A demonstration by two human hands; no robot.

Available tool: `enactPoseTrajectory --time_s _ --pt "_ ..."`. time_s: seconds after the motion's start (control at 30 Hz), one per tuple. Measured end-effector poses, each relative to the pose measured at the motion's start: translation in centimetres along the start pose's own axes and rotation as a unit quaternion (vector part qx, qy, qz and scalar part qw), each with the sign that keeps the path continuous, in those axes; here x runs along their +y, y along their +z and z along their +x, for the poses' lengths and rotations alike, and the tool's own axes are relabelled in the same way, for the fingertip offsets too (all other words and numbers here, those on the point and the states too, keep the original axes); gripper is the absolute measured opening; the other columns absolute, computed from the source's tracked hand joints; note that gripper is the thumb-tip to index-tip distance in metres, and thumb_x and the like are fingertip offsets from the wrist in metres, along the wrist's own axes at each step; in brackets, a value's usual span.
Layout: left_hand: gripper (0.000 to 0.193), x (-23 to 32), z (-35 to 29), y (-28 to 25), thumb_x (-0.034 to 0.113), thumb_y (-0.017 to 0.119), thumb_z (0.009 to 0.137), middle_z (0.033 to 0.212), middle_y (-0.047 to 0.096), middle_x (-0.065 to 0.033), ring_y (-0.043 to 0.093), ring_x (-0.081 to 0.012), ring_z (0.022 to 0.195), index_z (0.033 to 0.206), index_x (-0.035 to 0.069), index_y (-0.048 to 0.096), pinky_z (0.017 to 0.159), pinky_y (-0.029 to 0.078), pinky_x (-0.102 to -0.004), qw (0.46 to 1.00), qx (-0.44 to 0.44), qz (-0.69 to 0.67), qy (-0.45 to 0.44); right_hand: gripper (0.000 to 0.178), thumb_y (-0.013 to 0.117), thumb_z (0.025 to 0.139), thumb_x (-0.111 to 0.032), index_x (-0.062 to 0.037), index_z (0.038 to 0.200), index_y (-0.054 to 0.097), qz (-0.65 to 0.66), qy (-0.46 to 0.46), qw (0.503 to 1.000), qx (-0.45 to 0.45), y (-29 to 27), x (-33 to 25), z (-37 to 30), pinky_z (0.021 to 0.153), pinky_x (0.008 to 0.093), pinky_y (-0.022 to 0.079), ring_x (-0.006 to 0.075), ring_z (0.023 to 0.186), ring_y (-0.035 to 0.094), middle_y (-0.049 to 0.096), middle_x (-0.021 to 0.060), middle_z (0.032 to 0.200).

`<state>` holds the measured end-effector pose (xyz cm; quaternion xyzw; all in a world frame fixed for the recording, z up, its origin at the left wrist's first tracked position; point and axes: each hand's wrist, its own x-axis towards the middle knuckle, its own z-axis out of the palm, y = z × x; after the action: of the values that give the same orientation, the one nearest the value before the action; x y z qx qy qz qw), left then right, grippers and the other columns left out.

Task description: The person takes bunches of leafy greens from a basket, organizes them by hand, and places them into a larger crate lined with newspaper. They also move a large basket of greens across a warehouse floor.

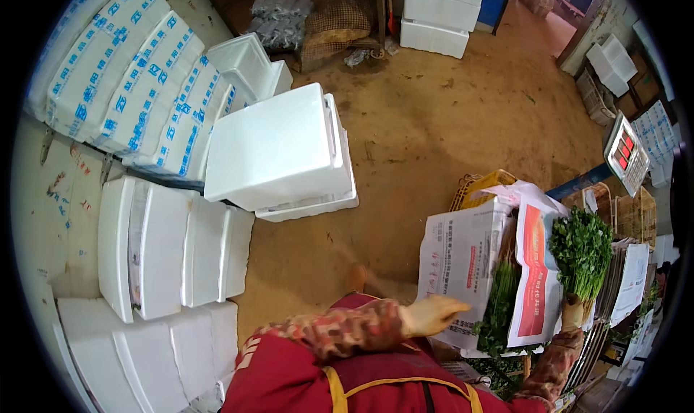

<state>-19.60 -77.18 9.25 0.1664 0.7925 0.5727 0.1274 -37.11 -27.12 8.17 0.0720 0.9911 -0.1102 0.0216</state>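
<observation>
My right hand [572, 313] is closed around the pale stems of a bunch of leafy greens [580, 250], whose dark leaves spread away from me. Beside it to the left, more leafy greens [499, 308] lie between sheets of newspaper [463, 257], partly covered by a sheet with a red-orange panel [535, 283]. My left hand [437, 315] hovers at the near left edge of the newspaper, fingers stretched out to the right and holding nothing. Both forearms wear camouflage-patterned sleeves.
White foam boxes [271, 145] are stacked on the left, some with blue-printed tape [137, 73]. More foam boxes [437, 23] stand at the back. A scale [627, 153] with a red display rises at the right, near a yellow basket [484, 185]. The brown floor [434, 117] lies between.
</observation>
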Motion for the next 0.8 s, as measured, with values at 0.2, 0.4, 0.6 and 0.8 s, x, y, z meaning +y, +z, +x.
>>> enactPoseTrajectory --time_s 0.2,0.4,0.6,0.8 --pt "0.031 -7.9 -8.2 -10.1 0.019 0.056 0.089 0.107 0.066 -0.0166 0.063 -0.0349 0.096 0.118 0.009 0.061 0.082 0.051 -0.0397 0.989 0.086 0.075 -0.093 0.027 0.062 0.089 -0.031 -0.0126 0.108 0.068 -0.007 0.102 0.98 0.17 -4.6 -9.9 -2.2 0.065 0.0338 0.051 0.0218 0.074 0.067 0.07 0.0114 0.082" --pt "0.035 -10.5 -3.1 -14.4 0.025 0.055 0.09 0.097 0.065 -0.0186 0.064 -0.0356 0.087 0.121 0.01 0.057 0.075 0.052 -0.0409 0.985 -0.104 0.067 -0.123 0.021 0.059 0.091 -0.003 -0.0075 0.109 0.068 0.383 -0.029 0.919 0.093 -3.3 -33.4 -3.6 0.064 0.0236 0.049 0.0092 0.078 0.061 0.068 0.0022 0.095" --pt "0.041 -11.1 6.6 -22.1 0.031 0.054 0.091 0.108 0.065 -0.0185 0.063 -0.0347 0.098 0.128 0.014 0.056 0.084 0.051 -0.0418 0.936 -0.3 0.18 -0.046 0.026 0.066 0.083 -0.006 -0.0086 0.108 0.067 0.423 -0.153 0.891 -0.053 3.9 -49.3 -0.4 0.072 0.0321 0.053 0.0241 0.081 0.068 0.07 0.0126 0.088" --pt "0.039 -15.0 15.6 -35.8 0.023 0.054 0.093 0.122 0.061 -0.0156 0.06 -0.0287 0.111 0.129 0.008 0.055 0.094 0.047 -0.0364 0.983 -0.113 0.08 -0.118 0.03 0.064 0.085 -0.024 -0.0122 0.113 0.065 0.314 -0.256 0.891 -0.206 6.1 -54.7 12.3 0.075 0.0342 0.054 0.0278 0.085 0.068 0.069 0.0129 0.094"
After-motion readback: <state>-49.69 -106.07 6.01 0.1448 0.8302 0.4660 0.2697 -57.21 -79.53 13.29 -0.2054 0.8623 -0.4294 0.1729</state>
